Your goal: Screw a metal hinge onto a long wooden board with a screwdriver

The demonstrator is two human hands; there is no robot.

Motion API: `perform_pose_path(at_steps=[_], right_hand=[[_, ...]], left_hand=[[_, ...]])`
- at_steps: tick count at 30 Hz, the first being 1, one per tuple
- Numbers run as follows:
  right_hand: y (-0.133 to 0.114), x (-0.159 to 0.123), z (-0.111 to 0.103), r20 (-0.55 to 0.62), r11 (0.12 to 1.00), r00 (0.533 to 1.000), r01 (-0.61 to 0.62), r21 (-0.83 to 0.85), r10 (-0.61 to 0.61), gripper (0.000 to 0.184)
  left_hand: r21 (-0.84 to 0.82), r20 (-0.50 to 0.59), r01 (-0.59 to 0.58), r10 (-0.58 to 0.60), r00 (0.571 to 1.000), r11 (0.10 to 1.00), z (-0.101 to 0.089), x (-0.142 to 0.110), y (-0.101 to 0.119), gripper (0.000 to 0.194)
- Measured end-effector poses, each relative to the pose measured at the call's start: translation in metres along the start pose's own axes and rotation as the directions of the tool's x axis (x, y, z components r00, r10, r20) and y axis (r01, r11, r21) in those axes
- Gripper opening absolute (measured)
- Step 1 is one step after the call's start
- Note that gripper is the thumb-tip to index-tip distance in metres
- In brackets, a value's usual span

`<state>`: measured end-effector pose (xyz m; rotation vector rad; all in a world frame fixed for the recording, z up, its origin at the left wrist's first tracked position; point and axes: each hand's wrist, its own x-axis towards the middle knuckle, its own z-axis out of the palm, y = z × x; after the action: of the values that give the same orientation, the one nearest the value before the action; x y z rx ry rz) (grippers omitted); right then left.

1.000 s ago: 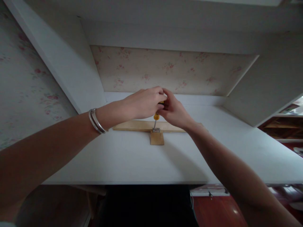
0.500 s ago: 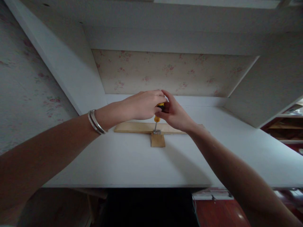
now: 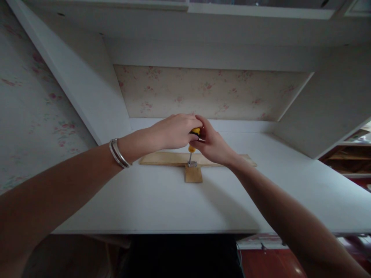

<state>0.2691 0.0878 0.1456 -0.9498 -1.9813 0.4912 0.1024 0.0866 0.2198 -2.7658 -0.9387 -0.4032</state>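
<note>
My left hand (image 3: 174, 131) and my right hand (image 3: 213, 144) meet over a small screwdriver (image 3: 193, 147) with a yellow and black handle; both are closed round the handle. The screwdriver stands nearly upright, its metal tip on a small metal hinge (image 3: 191, 165). The hinge joins a long flat wooden strip (image 3: 162, 158) to a small wooden block (image 3: 193, 174) in front of it. Both wooden pieces lie on a white desk top (image 3: 162, 200). A silver bracelet (image 3: 118, 153) is on my left wrist.
The desk sits in a white alcove with a slanted white panel (image 3: 87, 88) on the left and one on the right (image 3: 327, 100). Floral wallpaper (image 3: 208, 92) covers the back wall. Wooden shelves (image 3: 352, 156) and red-brown floor (image 3: 269, 262) show at the right.
The view has drifted slightly, so hands and wood sit a little lower in the picture. Both hands stay on the screwdriver, with the right hand's fingers shifting a little around the handle.
</note>
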Motion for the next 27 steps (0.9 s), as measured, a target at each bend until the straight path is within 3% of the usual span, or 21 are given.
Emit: perform_pose_path(at_steps=[4, 8, 12, 16, 19, 21, 24, 27], right_hand=[[-0.004, 0.001, 0.004, -0.042, 0.996, 0.998, 0.051, -0.067, -0.054, 0.073], [-0.011, 0.002, 0.005, -0.152, 0.970, 0.988, -0.049, -0.236, 0.013, 0.072], [-0.011, 0.001, 0.001, -0.163, 0.961, 0.986, -0.065, -0.270, 0.021, 0.059], [-0.004, 0.000, -0.003, -0.204, 0.969, 0.978, -0.084, -0.232, 0.036, 0.062], [-0.003, 0.002, -0.005, -0.211, 0.973, 0.977, -0.071, -0.218, 0.024, 0.061], [-0.004, 0.003, -0.007, -0.209, 0.978, 0.978, -0.053, -0.202, 0.009, 0.061], [-0.006, 0.005, -0.011, -0.219, 0.980, 0.975, -0.060, -0.190, 0.018, 0.061], [-0.004, 0.005, -0.016, -0.240, 0.984, 0.970, -0.072, -0.160, 0.032, 0.060]], left_hand=[[0.095, -0.031, 0.097, -0.094, 0.995, 0.991, 0.000, 0.000, 0.005, 0.025], [0.171, -0.071, 0.205, -0.195, 0.978, 0.964, 0.003, 0.001, 0.009, 0.034], [0.074, -0.097, 0.192, -0.184, 0.978, 0.979, 0.003, 0.000, 0.006, 0.038], [-0.025, -0.215, 0.201, -0.202, 0.956, 0.979, 0.011, -0.011, -0.007, 0.037], [-0.071, -0.161, 0.232, -0.241, 0.957, 0.970, 0.035, -0.026, -0.020, 0.034], [-0.123, -0.009, 0.247, -0.250, 0.968, 0.961, 0.058, -0.038, -0.027, 0.031], [-0.209, 0.146, 0.212, -0.184, 0.972, 0.955, 0.096, -0.051, -0.028, 0.030], [-0.225, 0.175, 0.146, -0.107, 0.979, 0.963, 0.127, -0.057, -0.019, 0.030]])
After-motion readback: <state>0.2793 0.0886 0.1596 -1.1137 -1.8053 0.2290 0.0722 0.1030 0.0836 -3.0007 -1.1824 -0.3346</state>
